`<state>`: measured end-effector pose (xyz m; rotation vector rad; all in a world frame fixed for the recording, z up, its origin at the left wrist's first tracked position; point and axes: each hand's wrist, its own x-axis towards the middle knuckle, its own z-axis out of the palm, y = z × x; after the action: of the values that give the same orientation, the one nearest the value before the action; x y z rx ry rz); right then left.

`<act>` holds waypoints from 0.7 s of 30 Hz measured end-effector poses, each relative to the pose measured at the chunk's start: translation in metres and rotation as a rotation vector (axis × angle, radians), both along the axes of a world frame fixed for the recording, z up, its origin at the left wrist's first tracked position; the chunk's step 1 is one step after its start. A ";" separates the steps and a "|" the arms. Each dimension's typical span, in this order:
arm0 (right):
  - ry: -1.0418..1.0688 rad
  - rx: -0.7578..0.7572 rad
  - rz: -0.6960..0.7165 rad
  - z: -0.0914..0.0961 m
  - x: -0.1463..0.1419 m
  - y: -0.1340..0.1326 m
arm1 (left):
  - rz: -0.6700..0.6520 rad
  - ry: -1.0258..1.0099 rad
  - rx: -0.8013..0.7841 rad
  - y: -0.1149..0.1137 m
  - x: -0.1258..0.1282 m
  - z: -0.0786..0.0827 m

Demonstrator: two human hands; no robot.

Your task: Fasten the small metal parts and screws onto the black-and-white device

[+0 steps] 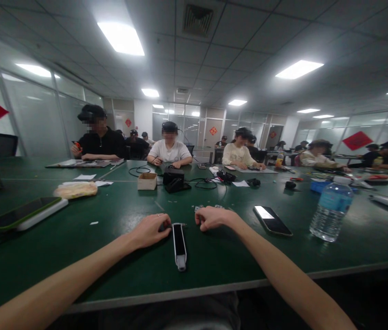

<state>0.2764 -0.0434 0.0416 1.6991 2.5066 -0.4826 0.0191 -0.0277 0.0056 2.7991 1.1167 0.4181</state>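
Observation:
My left hand [151, 229] rests on the green table [118, 256], fingers curled against the far end of a long black device with a white tip [179, 245] that lies pointing toward me. My right hand [210, 217] sits just right of that far end, closed in a loose fist. Whatever its fingers hold is hidden. A few tiny metal parts [207, 207] lie just beyond my right hand.
A black phone [272, 220] and a water bottle [331, 208] lie to the right. A green-cased phone on a white slab [22, 213] lies left, with a wrapped bundle [75, 189], a small cardboard box [147, 181] and a black device with cables [175, 180] beyond. Several people sit along the far side.

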 end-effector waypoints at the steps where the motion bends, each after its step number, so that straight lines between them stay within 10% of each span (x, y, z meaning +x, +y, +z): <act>1: 0.005 0.000 0.005 0.000 0.000 0.000 | -0.001 -0.001 0.000 0.000 0.000 -0.001; 21: 0.160 0.187 0.182 -0.019 -0.014 0.006 | -0.006 -0.007 0.012 0.003 -0.001 -0.003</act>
<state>0.2624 -0.0373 0.0223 1.5228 2.8696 -0.3929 0.0179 -0.0246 0.0021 2.8086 1.1083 0.4346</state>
